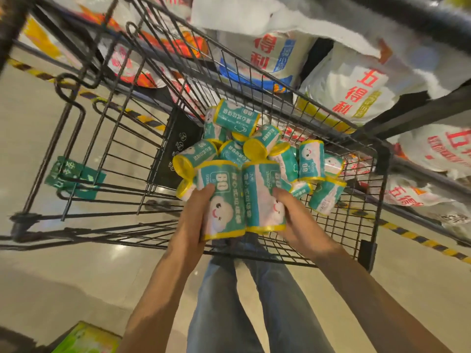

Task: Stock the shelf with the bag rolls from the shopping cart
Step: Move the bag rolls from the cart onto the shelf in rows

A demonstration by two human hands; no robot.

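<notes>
Two teal bag rolls with yellow ends and a white cloud face stand side by side over the near end of the black wire shopping cart. My left hand grips the left bag roll from its left side. My right hand grips the right bag roll from its right side. The two rolls touch each other. Behind them a pile of several more bag rolls lies in the cart basket.
Shelves on the right hold large white sacks with red lettering, close to the cart's right side. More packaged goods show beyond the cart's far end. A green box lies on the tan floor at lower left.
</notes>
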